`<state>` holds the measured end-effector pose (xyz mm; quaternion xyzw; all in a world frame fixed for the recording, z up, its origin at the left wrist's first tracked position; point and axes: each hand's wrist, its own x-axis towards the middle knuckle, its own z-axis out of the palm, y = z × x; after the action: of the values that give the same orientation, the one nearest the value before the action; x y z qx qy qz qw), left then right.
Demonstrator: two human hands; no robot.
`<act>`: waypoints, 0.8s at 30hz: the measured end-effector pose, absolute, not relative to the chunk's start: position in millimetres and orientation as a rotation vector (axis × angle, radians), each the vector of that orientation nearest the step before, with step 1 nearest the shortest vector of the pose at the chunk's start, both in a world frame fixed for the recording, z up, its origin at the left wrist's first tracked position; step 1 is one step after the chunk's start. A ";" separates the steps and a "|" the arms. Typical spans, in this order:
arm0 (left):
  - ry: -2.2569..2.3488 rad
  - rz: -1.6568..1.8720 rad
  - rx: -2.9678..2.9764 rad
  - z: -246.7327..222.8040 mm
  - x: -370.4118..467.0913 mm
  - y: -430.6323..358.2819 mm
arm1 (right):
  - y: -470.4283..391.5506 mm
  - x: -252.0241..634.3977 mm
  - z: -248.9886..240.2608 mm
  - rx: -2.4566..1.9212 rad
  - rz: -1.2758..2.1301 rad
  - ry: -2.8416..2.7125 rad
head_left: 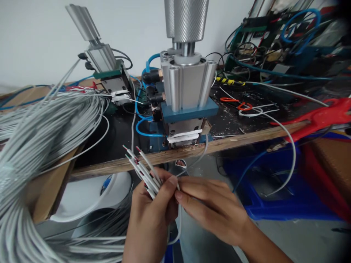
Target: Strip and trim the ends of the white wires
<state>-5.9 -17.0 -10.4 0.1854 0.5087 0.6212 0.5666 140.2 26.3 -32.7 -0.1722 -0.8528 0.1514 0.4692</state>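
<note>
Several white cable ends (145,173) stick up out of my left hand (153,208), whose fingers and thumb are wrapped round them. Dark red and green wire tips show at their cut ends. My right hand (211,208) meets the left one at the thumb, its fingertips pinched on a thin white cable that hangs below the hands. Just beyond, on the bench edge, stands a pneumatic press (189,87) with a knurled silver top and a blue plate.
A large coil of grey-white cable (68,120) fills the left. A second press (104,62) stands behind it. Orange-handled scissors (237,103) lie on the black bench (246,126). A red tool (323,115) juts in from the right above a blue crate (263,208).
</note>
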 end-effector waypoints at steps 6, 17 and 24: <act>1.292 1.525 0.297 -5.3 1.9 -21.2 | 22.9 134.5 -43.8 -0.389 0.282 -2.091; 1.305 1.574 0.265 -9.8 3.7 -21.3 | 18.9 143.7 -45.6 -0.429 0.303 -2.149; 1.319 1.803 0.341 17.3 -13.9 -21.8 | 53.1 134.4 -44.9 -0.590 0.048 -1.951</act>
<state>-13.9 -21.8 17.3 0.1365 0.5279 0.7214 0.4268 134.4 53.1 -44.9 -0.2465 -0.8151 0.0200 0.5239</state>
